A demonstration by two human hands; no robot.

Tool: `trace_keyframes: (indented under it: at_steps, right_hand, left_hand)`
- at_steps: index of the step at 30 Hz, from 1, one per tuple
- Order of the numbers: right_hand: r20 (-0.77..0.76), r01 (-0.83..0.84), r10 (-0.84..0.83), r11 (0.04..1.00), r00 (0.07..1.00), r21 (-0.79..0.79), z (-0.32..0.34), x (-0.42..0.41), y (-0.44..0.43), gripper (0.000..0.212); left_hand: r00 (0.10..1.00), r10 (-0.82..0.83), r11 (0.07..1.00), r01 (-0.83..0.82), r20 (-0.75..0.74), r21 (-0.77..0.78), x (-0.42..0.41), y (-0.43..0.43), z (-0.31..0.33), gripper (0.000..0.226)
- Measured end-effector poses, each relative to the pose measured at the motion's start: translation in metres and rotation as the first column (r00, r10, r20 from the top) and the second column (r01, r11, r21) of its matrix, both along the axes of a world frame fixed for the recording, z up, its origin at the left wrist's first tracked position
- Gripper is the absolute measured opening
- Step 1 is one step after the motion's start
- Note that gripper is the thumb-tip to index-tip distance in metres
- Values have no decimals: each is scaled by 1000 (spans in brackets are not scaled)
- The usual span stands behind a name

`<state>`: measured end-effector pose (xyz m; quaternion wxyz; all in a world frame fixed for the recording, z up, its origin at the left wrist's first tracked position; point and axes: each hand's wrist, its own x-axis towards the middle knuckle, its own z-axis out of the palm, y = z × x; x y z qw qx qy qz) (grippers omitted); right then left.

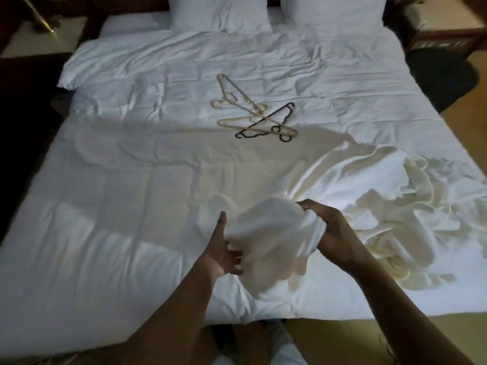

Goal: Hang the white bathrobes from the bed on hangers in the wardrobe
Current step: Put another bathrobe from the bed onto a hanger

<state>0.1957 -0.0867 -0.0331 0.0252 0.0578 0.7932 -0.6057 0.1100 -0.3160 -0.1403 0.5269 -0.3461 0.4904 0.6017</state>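
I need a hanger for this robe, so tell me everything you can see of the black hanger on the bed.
The black hanger is thin and plastic-looking, with one wavy edge and a hook at its near right end. It lies flat on the white duvet mid-bed, crossed with two cream hangers.

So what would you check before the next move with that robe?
1. Grip on the bathrobe: ok, left hand and right hand both hold it.
2. A supply of hangers: ok, several lie on the bed.
3. The hangers lie apart: not ok, they overlap in a pile.
4. Collar found: cannot tell, the cloth is bunched.
5. The bathrobe is free of the crumpled heap on the right: cannot tell.
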Motion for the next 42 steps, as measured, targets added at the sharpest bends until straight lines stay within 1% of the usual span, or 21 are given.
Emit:
trace_keyframes:
  at_steps: [1, 2, 4, 5, 7, 10, 13, 15, 16, 18, 20, 21, 24, 26, 27, 30, 32, 34, 38, 40, 42]
  right_hand:
    - [-33, -36, 37, 999, 999, 9, 9, 6, -12, 35]
    - [-54, -72, 72, 997, 996, 12, 14, 12, -22, 35]
    - [-43, -108, 108, 994, 993, 18, 15, 25, -39, 34]
    - [-33, -95, 97, 995, 995, 44, 13, 30, -46, 36]
    - [-55, -15, 24, 987, 998, 160, 8, 38, -57, 43]
    - [-40, 77, -68, 940, 997, 332, 1, 45, -69, 49]
    - [49, -79, 64, 889, 997, 450, -1, 44, -69, 79]
    - [77, -142, 120, 867, 990, 477, 6, 37, -60, 87]
    - [42, -100, 91, 880, 995, 464, 14, 31, -55, 87]
    - [-118, 143, -102, 890, 988, 432, 38, 11, -44, 77]
    - [-328, 404, -285, 826, 901, 393, 65, -15, -31, 67]
    - [-393, 465, -313, 792, 865, 394, 78, -29, -25, 74]
    - [-398, 345, -170, 838, 902, 423, 123, -66, -27, 110]
    - [-325, 135, 6, 901, 946, 412, 140, -86, -35, 97]
    - [-251, 33, 82, 906, 965, 422, 144, -94, -39, 84]
    - [-173, -37, 146, 856, 974, 515, 135, -114, -39, 53]
    - [-240, 88, 35, 870, 970, 486, 140, -121, -32, 53]
    - [-331, 207, -70, 894, 941, 398, 154, -126, -18, 54]
    - [-412, 243, -75, 895, 908, 373, 196, -138, -2, 49]
    - [-406, 222, -43, 888, 913, 403, 208, -141, -5, 50]
    - [-396, 186, -4, 886, 918, 424, 210, -141, -13, 48]
  left_hand:
    - [999, 15, 995, -11, -38, 99, -5, 7, 13, 94]
    - [991, 5, 991, 13, -134, 136, -12, 15, 27, 70]
    - [959, -27, 994, 55, -284, 92, -27, 26, 57, 29]
    - [939, -48, 996, 73, -341, 60, -35, 27, 69, 21]
    - [885, -64, 998, 57, -461, -29, -55, 25, 85, 19]
    - [786, -21, 998, 51, -618, 30, -71, 9, 107, 19]
    - [677, 83, 990, 27, -732, 137, -77, 0, 159, 18]
    - [644, 222, 958, -6, -732, 285, -85, -3, 198, 15]
    - [633, 292, 927, -4, -717, 374, -88, -6, 219, 20]
    - [604, 361, 893, -6, -710, 449, -93, -12, 256, 32]
    - [564, 400, 869, 16, -722, 494, -91, -23, 285, 38]
    - [535, 416, 863, 23, -736, 505, -88, -28, 298, 39]
    - [409, 467, 831, 101, -784, 548, -75, -39, 329, 42]
    - [336, 468, 829, 153, -817, 538, -72, -48, 342, 25]
    - [349, 455, 827, 176, -819, 535, -74, -53, 344, 21]
    - [409, 296, 925, 102, -863, 366, -91, -71, 331, 33]
    - [404, 223, 973, -36, -887, 228, -108, -89, 312, 38]
    - [375, 87, 988, -151, -923, 32, -127, -107, 292, 29]
    - [265, -331, 867, -293, -906, -402, -140, -120, 261, 21]
    - [202, -425, 838, -280, -882, -468, -136, -111, 253, 24]
    - [169, -449, 852, -216, -878, -477, -125, -88, 255, 41]
